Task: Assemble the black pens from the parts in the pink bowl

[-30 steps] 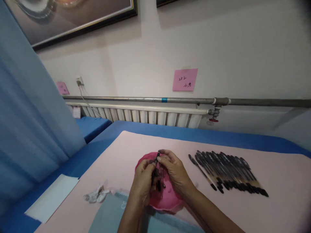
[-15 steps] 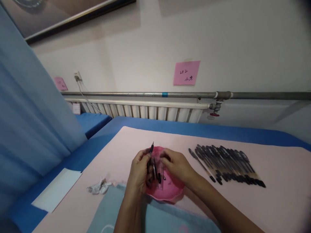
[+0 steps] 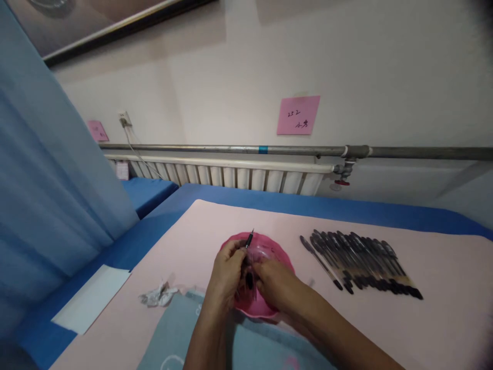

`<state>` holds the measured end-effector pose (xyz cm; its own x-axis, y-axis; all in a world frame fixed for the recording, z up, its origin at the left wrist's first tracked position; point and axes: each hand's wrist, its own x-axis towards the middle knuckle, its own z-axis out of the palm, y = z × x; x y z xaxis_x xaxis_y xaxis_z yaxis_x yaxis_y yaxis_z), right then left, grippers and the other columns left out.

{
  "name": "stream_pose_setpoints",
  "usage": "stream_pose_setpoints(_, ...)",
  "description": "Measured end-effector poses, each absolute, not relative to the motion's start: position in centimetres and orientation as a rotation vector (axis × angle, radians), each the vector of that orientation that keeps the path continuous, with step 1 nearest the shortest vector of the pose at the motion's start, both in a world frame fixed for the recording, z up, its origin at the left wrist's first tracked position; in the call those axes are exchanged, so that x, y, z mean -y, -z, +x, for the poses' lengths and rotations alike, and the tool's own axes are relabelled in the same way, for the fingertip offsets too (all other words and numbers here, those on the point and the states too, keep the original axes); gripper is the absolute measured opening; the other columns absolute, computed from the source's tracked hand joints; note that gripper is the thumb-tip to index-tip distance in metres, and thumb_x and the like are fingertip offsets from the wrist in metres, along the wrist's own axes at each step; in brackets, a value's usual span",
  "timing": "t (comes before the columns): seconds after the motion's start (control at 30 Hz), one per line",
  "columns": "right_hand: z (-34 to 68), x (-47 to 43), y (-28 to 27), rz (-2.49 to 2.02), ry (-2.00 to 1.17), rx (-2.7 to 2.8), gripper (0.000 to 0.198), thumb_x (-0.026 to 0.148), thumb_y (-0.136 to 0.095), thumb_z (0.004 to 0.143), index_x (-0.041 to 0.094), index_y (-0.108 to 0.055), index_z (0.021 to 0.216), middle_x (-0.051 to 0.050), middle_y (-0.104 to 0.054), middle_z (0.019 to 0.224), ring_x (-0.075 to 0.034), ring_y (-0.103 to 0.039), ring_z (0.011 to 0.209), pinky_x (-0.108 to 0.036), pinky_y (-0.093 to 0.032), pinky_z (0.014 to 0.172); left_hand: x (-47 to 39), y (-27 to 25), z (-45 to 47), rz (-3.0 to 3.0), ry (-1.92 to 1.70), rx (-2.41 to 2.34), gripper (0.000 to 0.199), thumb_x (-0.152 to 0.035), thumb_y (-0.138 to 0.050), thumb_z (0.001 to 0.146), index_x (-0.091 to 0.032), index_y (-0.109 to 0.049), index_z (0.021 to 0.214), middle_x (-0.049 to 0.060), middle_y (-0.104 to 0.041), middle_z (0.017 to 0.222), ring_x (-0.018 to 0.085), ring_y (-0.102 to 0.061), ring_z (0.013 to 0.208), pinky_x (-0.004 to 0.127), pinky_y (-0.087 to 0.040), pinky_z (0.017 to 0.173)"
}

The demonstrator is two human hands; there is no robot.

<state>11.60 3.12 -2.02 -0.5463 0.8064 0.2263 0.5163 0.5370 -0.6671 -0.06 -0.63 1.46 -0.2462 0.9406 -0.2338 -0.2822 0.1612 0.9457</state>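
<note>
My left hand (image 3: 226,272) is closed around an uncapped pen (image 3: 249,239), whose black grip and metal point stick up past the fingertips. Below the hands lies a pink bowl (image 3: 283,252) with a wavy rim, holding pen parts (image 3: 249,280), some black and some clear. My right hand (image 3: 275,282) reaches into the bowl, close against the left one. Its fingers are curled down among the parts, and what they grip is hidden. To the right, many black-capped pens (image 3: 358,259) lie side by side in a slanted row.
Pink sheeting (image 3: 185,246) covers a blue bed (image 3: 231,193). A crumpled white tissue (image 3: 158,295) and a white paper sheet (image 3: 90,299) lie to the left. A teal cloth (image 3: 169,329) is nearest me. A radiator (image 3: 242,177) and pipe (image 3: 300,150) run along the wall.
My right hand has moved down and left, deeper into the bowl and nearer the left hand. The pen in my left hand has shifted slightly right and leans more.
</note>
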Motion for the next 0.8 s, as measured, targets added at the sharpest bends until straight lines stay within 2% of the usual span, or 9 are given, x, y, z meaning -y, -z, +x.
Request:
stream_pose_setpoints(0.13, 11.9, -3.6, 1.3, -1.077, -0.653, 2.431, 0.031, 0.005, -0.046, 0.062, 0.022, -0.070, 0.072, -0.007, -0.071, 0.076, -0.020, -0.060, 0.067, -0.029, -0.038, 0.060, 0.7, -1.6, 0.1, 0.709, -1.366, -1.285, 0.020, -0.024, -0.051, 0.071, -0.016, -0.060, 0.088, -0.007, -0.043, 0.045, 0.004, -0.035, 0.034, 0.015, -0.024, 0.034)
stream_pose_setpoints(0.3, 12.7, -5.4, -0.9, -1.151, -0.816, 1.915, 0.025, 0.010, -0.048, 0.066, 0.020, -0.068, 0.077, -0.004, -0.068, 0.080, -0.019, -0.058, 0.077, -0.031, -0.042, 0.072, 0.7, -1.7, 0.2, 0.716, -1.401, -1.239, 0.021, -0.021, -0.052, 0.070, -0.016, -0.062, 0.087, -0.005, -0.053, 0.055, 0.005, -0.042, 0.043, 0.016, -0.033, 0.043)
stream_pose_setpoints(0.4, 13.1, -6.3, -1.5, -1.092, -1.161, 1.474, 0.020, 0.016, -0.052, 0.066, 0.020, -0.068, 0.077, 0.000, -0.065, 0.067, -0.015, -0.055, 0.061, -0.028, -0.042, 0.061, 0.7, -1.8, 0.2, 0.740, -1.412, -1.230, 0.020, -0.022, -0.054, 0.069, -0.016, -0.064, 0.085, -0.003, -0.057, 0.061, 0.005, -0.046, 0.048, 0.016, -0.034, 0.046)
stream_pose_setpoints(0.5, 13.0, -6.6, -1.4, -0.938, -1.474, 1.054, 0.013, 0.017, -0.061, 0.061, 0.018, -0.066, 0.073, 0.003, -0.059, 0.057, -0.010, -0.048, 0.048, -0.023, -0.038, 0.049, 0.8, -1.8, 0.4, 0.744, -1.380, -1.248, 0.019, -0.023, -0.053, 0.070, -0.017, -0.063, 0.085, -0.005, -0.054, 0.055, 0.004, -0.041, 0.042, 0.016, -0.031, 0.043)
stream_pose_setpoints(0.63, 12.7, -6.6, -1.4, -0.851, -1.540, 0.878, 0.017, 0.019, -0.069, 0.056, 0.019, -0.063, 0.071, 0.002, -0.061, 0.065, -0.011, -0.054, 0.057, -0.022, -0.041, 0.051, 0.9, -1.6, 0.6, 0.771, -1.311, -1.241, 0.020, -0.026, -0.052, 0.071, -0.018, -0.062, 0.086, -0.007, -0.046, 0.047, 0.004, -0.033, 0.035, 0.017, -0.024, 0.036)
stream_pose_setpoints(0.8, 12.4, -6.3, -1.5, -0.828, -1.582, 0.828, 0.019, 0.019, -0.071, 0.055, 0.018, -0.063, 0.072, 0.002, -0.062, 0.066, -0.010, -0.055, 0.058, -0.021, -0.041, 0.052, 0.9, -1.3, 0.9, 0.825, -1.259, -1.270, 0.022, -0.027, -0.052, 0.071, -0.017, -0.061, 0.088, -0.005, -0.048, 0.049, 0.005, -0.035, 0.034, 0.017, -0.022, 0.033)
